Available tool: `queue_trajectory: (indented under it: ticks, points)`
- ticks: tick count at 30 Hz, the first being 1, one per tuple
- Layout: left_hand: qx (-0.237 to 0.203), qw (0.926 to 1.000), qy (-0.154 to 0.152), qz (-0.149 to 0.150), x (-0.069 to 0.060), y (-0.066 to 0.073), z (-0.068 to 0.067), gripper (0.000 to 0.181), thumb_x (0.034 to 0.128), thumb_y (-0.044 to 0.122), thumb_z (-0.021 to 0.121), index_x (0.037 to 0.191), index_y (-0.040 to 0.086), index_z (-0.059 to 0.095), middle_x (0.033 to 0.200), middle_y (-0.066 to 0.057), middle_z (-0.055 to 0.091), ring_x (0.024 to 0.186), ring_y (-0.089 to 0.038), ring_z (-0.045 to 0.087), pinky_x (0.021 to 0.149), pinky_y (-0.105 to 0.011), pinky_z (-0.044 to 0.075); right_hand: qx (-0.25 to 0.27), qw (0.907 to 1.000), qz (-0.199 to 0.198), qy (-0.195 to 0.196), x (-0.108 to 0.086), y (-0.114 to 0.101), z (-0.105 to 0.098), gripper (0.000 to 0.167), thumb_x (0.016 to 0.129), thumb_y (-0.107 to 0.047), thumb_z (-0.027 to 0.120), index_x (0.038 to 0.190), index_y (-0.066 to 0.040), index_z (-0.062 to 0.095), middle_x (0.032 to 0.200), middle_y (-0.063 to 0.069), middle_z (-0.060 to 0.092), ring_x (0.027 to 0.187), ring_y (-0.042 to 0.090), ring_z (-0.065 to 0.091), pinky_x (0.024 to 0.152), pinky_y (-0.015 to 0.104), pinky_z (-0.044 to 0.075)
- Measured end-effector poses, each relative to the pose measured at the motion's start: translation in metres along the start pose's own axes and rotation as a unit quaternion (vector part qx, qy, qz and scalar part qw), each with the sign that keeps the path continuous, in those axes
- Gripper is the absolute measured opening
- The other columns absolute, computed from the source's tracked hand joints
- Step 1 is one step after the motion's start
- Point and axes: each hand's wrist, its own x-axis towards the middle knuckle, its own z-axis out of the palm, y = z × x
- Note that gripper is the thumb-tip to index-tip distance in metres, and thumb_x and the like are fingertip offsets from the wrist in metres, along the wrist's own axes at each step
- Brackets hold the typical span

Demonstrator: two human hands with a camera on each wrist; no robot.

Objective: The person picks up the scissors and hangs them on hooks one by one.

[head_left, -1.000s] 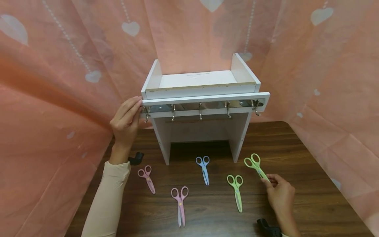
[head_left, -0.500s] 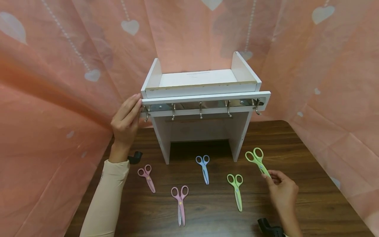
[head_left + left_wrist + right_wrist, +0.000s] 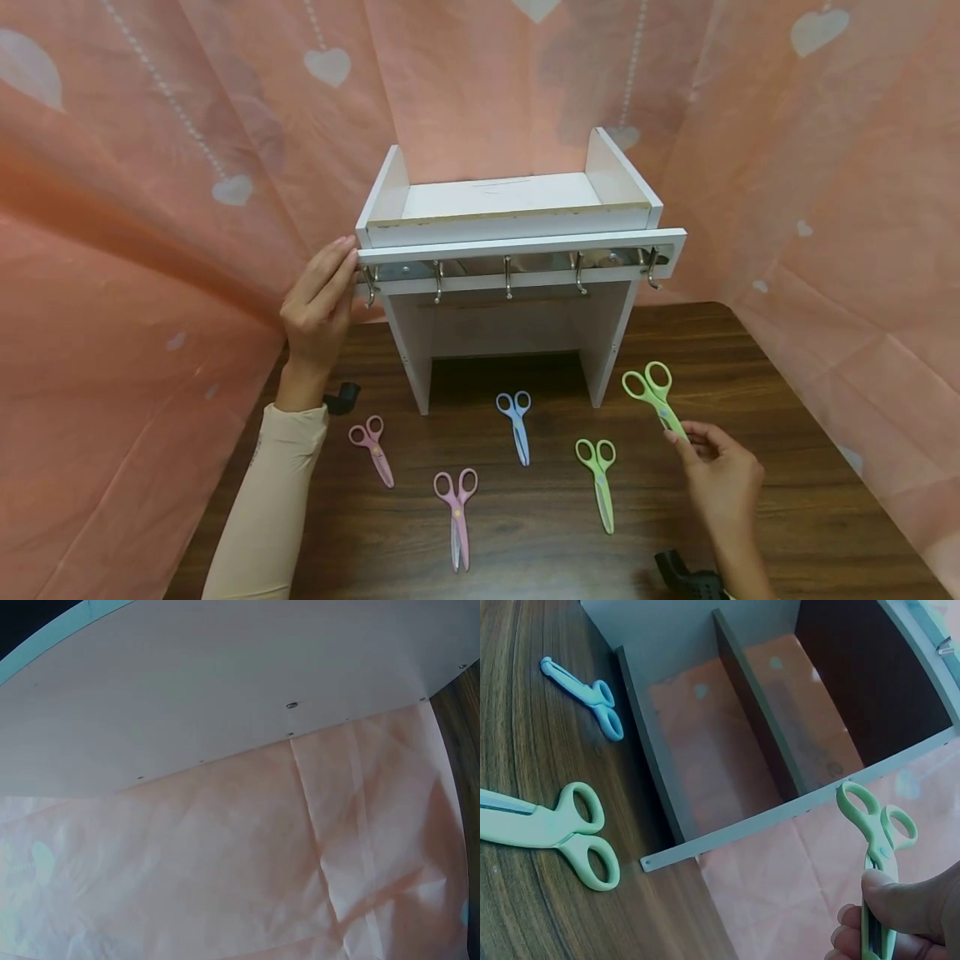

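Note:
In the head view my right hand [image 3: 723, 471] pinches green scissors [image 3: 651, 392] by the blades, handle loops pointing up and away. The right wrist view shows the thumb [image 3: 900, 900] pressed on these blades. My left hand [image 3: 318, 300] touches the left end of a white hook rail [image 3: 480, 288] with fairly straight fingers; its thumb is hidden. Several metal hooks [image 3: 507, 277] line the rail, with nothing hanging on them. On the table lie other green scissors [image 3: 600, 483], blue scissors [image 3: 517, 427], small pink scissors [image 3: 372, 450] and larger pink scissors [image 3: 456, 517].
The rail runs across the front of a white shelf unit [image 3: 621, 333] standing on the dark wooden table [image 3: 540, 542]. Peach cloth [image 3: 825, 250] with white hearts surrounds the back and sides. Black wrist-camera mounts [image 3: 684, 577] sit at both wrists.
My right hand has moved slightly right and raised the green scissors a little, away from the table's front. My left hand stays at the rail's end.

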Motion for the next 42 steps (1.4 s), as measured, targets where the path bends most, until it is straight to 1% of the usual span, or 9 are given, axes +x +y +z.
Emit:
queue_trajectory:
  ticks: [6,14,21,27,32,37,38,39,42]
  points:
    - [-0.001,1.0000,0.005,-0.003,0.000,0.001,0.000,0.045,0.0669,-0.032,0.074,0.105,-0.008,0.076,0.109,-0.026,0.073,0.105,-0.043,0.069,0.097,-0.045,0.057,0.012,0.9998,-0.016,0.009,-0.001,-0.006,-0.001,0.019,0.077,0.001,0.087,0.093,0.005,0.076,0.082,0.021,0.074,0.062,-0.021,0.052,0.053,0.001,0.045]
    - [-0.001,1.0000,0.005,-0.005,-0.001,0.000,0.000,0.044,0.0675,-0.031,0.074,0.105,-0.008,0.076,0.109,-0.026,0.073,0.104,-0.043,0.070,0.097,-0.045,0.057,0.025,0.9989,-0.033,0.023,-0.002,-0.014,-0.004,0.021,0.077,0.004,0.086,0.094,0.008,0.076,0.083,0.023,0.074,0.063,-0.023,0.052,0.056,-0.001,0.045]
    - [-0.009,0.9998,0.013,-0.013,-0.003,-0.002,0.000,0.044,0.0680,-0.032,0.073,0.104,-0.008,0.077,0.108,-0.026,0.073,0.104,-0.044,0.069,0.097,-0.046,0.057,0.029,0.9981,-0.047,0.026,-0.003,-0.022,-0.008,0.022,0.078,0.003,0.085,0.098,0.006,0.076,0.083,0.022,0.074,0.063,-0.019,0.053,0.055,0.001,0.044]
    - [-0.006,0.9998,0.013,-0.012,-0.004,-0.003,0.001,0.043,0.0679,-0.031,0.074,0.104,-0.008,0.077,0.108,-0.026,0.073,0.104,-0.044,0.069,0.098,-0.046,0.057,0.030,0.9971,-0.059,0.036,-0.001,-0.026,-0.010,0.021,0.078,0.002,0.085,0.097,0.006,0.077,0.083,0.020,0.075,0.062,-0.019,0.053,0.055,0.001,0.044]
    - [-0.016,0.9997,0.016,-0.012,-0.004,-0.004,0.003,0.046,0.0662,-0.032,0.074,0.105,-0.008,0.077,0.108,-0.027,0.072,0.105,-0.044,0.069,0.097,-0.047,0.057,0.044,0.9959,-0.065,0.045,0.001,-0.028,-0.011,0.021,0.077,0.003,0.086,0.097,0.005,0.077,0.083,0.021,0.074,0.064,-0.019,0.055,0.056,0.000,0.045]
    - [-0.014,0.9997,0.017,-0.014,-0.006,-0.005,0.004,0.045,0.0665,-0.031,0.075,0.105,-0.008,0.076,0.109,-0.026,0.073,0.105,-0.044,0.069,0.098,-0.046,0.057,0.054,0.9946,-0.075,0.048,0.003,-0.031,-0.013,0.021,0.077,0.003,0.086,0.097,0.004,0.078,0.085,0.020,0.074,0.064,-0.017,0.058,0.056,0.001,0.046]
    - [-0.014,0.9997,0.017,-0.014,-0.006,-0.005,0.004,0.045,0.0664,-0.031,0.075,0.105,-0.008,0.076,0.108,-0.026,0.073,0.105,-0.044,0.069,0.098,-0.046,0.057,0.053,0.9944,-0.078,0.048,0.004,-0.032,-0.013,0.021,0.077,0.004,0.086,0.097,0.005,0.078,0.084,0.017,0.075,0.064,-0.016,0.058,0.056,0.001,0.046]
    - [-0.014,0.9997,0.017,-0.014,-0.005,-0.005,0.004,0.045,0.0663,-0.031,0.075,0.105,-0.008,0.076,0.108,-0.026,0.073,0.105,-0.044,0.069,0.098,-0.046,0.057,0.053,0.9943,-0.079,0.049,0.005,-0.032,-0.013,0.021,0.077,0.004,0.086,0.097,0.005,0.078,0.084,0.011,0.075,0.063,-0.015,0.058,0.055,0.002,0.046]
    - [-0.014,0.9997,0.016,-0.014,-0.004,-0.005,0.004,0.045,0.0664,-0.031,0.075,0.105,-0.008,0.076,0.108,-0.026,0.073,0.105,-0.044,0.069,0.098,-0.046,0.057,0.060,0.9937,-0.080,0.052,0.006,-0.032,-0.012,0.021,0.077,0.005,0.085,0.096,0.005,0.077,0.083,-0.013,0.071,0.063,-0.012,0.059,0.054,0.002,0.046]
